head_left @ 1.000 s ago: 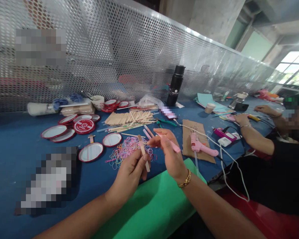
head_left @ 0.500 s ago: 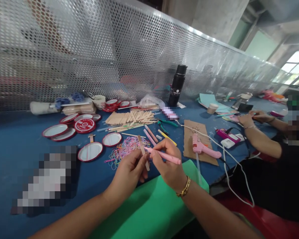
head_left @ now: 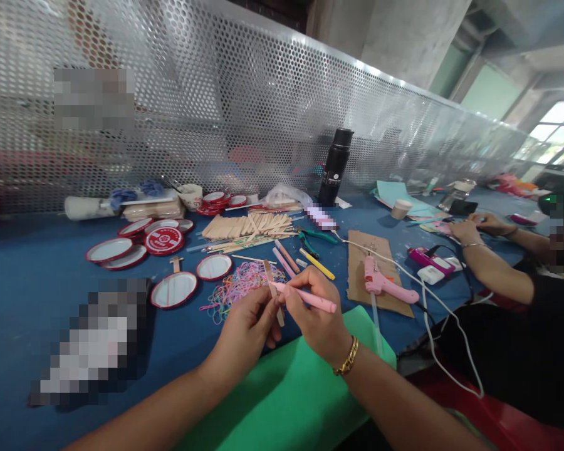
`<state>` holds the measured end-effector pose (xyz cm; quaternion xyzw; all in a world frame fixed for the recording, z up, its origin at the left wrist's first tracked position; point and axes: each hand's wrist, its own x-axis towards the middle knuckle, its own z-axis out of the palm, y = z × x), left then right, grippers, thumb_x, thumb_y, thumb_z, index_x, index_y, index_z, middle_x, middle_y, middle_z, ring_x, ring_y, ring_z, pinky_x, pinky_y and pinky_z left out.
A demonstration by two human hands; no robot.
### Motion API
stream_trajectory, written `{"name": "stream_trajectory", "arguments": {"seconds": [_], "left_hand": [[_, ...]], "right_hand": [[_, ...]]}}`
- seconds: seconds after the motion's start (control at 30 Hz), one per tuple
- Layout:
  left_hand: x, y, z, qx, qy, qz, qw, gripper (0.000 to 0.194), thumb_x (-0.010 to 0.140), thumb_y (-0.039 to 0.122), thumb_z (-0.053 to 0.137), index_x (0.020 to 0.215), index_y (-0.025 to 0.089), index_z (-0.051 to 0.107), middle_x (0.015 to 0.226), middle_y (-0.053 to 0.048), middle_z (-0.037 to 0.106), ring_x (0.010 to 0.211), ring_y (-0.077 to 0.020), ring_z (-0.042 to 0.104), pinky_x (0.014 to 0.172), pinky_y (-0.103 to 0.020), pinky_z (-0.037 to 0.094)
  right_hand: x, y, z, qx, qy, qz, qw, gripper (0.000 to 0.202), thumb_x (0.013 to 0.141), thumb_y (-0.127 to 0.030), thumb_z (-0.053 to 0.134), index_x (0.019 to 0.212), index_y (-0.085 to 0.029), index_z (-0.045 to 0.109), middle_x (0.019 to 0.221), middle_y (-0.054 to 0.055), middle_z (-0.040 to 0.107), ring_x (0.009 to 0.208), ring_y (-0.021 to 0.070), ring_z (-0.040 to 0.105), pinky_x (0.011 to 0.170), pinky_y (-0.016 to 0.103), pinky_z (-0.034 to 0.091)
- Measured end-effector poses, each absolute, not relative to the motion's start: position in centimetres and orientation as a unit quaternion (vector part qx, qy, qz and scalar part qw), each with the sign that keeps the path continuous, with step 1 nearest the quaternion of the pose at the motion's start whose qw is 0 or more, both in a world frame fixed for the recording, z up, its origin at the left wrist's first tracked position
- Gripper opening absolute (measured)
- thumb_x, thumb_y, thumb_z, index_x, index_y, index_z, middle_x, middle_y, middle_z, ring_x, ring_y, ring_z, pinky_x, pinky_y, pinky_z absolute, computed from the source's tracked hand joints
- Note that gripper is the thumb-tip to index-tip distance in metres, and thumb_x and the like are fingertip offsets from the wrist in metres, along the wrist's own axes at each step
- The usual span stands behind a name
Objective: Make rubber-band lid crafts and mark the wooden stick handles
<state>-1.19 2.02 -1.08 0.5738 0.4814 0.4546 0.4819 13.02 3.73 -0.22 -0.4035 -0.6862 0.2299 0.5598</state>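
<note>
Between the thumb and fingers of my left hand [head_left: 249,322] a flat wooden craft stick [head_left: 268,273] is pinched, tilted upright. My right hand [head_left: 320,316], with a gold bracelet at the wrist, grips a pink marker pen [head_left: 313,297]. The marker's tip meets the stick or lies very close to it; I cannot tell which. Behind my hands lies a tangle of coloured thin strings [head_left: 237,285]. Further marker pens rest just beyond it, a yellow one [head_left: 318,264] among them. Under my forearms spreads a green cloth [head_left: 267,401].
Red-rimmed round lids [head_left: 173,289] lie to the left, near a pile of craft sticks [head_left: 244,225]. A black bottle [head_left: 336,168] stands by the perforated metal screen [head_left: 178,125]. Rightward are pliers [head_left: 308,244], a pink glue gun [head_left: 380,282] on cardboard [head_left: 357,250], cables, and a co-worker's hands [head_left: 465,230].
The marker has shifted slightly along the stick, its rear end a little lower and to the left. Both hands keep their grips. The whole view has moved slightly.
</note>
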Motion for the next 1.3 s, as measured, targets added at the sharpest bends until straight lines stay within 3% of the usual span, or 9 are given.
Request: {"name": "stream_trajectory", "arguments": {"seconds": [0.33,1.3], "left_hand": [[-1.23,2.06,-0.95,0.563,0.495,0.454,0.481,0.038,0.088,0.055,0.060,0.073,0.020,0.056,0.048,0.005,0.055,0.039,-0.0099,0.050,0.038,-0.019,0.040],[-1.25,2.10,-0.77,0.548,0.482,0.465,0.501,0.044,0.085,0.061,0.064,0.072,0.020,0.057,0.046,0.005,0.053,0.039,-0.0093,0.048,0.037,-0.018,0.037]], "right_hand": [[13.38,4.09,-0.18,-0.426,-0.667,0.229,0.566,0.016,0.090,-0.027,0.059,0.075,-0.021,0.061,0.073,0.001,0.065,0.069,0.0178,0.063,0.067,0.032,0.048],[12.91,3.75,-0.09,-0.395,-0.675,0.259,0.567,0.011,0.088,-0.024,0.061,0.078,-0.021,0.064,0.073,0.001,0.068,0.068,0.0166,0.065,0.065,0.030,0.050]]}}
